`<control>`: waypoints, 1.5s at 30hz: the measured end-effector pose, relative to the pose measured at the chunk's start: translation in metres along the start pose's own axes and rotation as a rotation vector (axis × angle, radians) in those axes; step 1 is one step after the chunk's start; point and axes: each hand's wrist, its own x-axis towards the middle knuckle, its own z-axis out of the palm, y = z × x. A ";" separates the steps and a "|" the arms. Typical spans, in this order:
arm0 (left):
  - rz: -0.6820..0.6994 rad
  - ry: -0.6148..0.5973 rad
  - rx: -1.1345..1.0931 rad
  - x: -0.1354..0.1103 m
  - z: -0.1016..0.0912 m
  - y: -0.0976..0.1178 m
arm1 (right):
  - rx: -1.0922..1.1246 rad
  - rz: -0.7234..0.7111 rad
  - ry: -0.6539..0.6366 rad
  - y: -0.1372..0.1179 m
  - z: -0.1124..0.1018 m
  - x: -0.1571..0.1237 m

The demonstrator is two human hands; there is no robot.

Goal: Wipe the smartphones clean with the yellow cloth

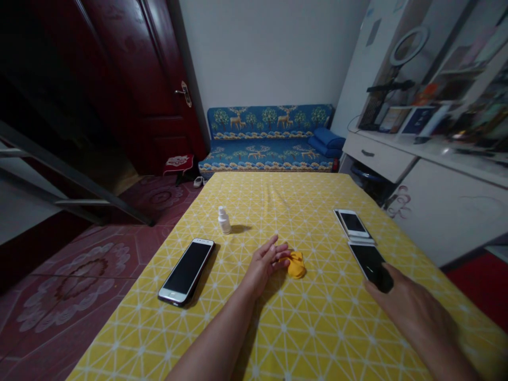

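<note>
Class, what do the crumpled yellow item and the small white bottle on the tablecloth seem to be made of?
The crumpled yellow item looks like soft matte fabric, since it slumps in folds. The small white bottle looks like smooth opaque plastic, though glass cannot be ruled out.

We see a yellow tablecloth patterned with a white lattice of lines and dots, and on it a deeper yellow cloth. Beyond, we find a blue sofa cover printed with golden deer, green trees and a yellow scalloped border. To the left, we note a dark maroon door and red floor tiles swirled with pale pink floral medallions. On the tablecloth, we pick out a white bottle and a white-rimmed phone with a black screen. A plain white wall closes the scene.
</note>
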 end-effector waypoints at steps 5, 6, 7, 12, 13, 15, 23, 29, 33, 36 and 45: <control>-0.014 0.013 0.005 -0.001 0.000 0.001 | -0.136 0.021 -0.114 -0.007 -0.002 -0.002; -0.014 0.012 0.004 -0.001 0.000 0.001 | -0.139 0.013 -0.101 -0.006 0.000 -0.003; -0.013 0.011 0.004 -0.001 0.000 0.001 | -0.140 0.003 -0.087 -0.004 0.001 -0.004; -0.007 0.008 0.015 0.000 0.000 0.002 | -0.111 -0.182 0.135 -0.004 0.010 -0.005; -0.008 0.008 0.017 0.000 0.000 0.002 | -0.085 -0.237 0.204 -0.011 0.011 -0.005; -0.009 0.004 0.021 0.001 0.001 0.001 | 0.038 -0.343 0.241 -0.035 0.011 -0.005; 0.311 0.236 0.168 -0.002 -0.005 0.008 | 0.346 -0.600 -0.158 -0.170 0.030 -0.031; 0.537 0.333 0.433 -0.001 -0.006 0.020 | 0.339 -0.648 -0.186 -0.180 0.049 -0.039; 0.544 0.241 0.658 -0.009 -0.004 0.041 | 0.514 -0.564 -0.116 -0.167 0.053 -0.031; 0.688 0.285 1.032 -0.029 -0.019 0.068 | 0.594 -0.536 -0.103 -0.162 0.052 -0.029; 0.130 0.625 1.864 -0.101 -0.105 0.114 | 0.561 -0.606 -0.140 -0.162 0.060 -0.026</control>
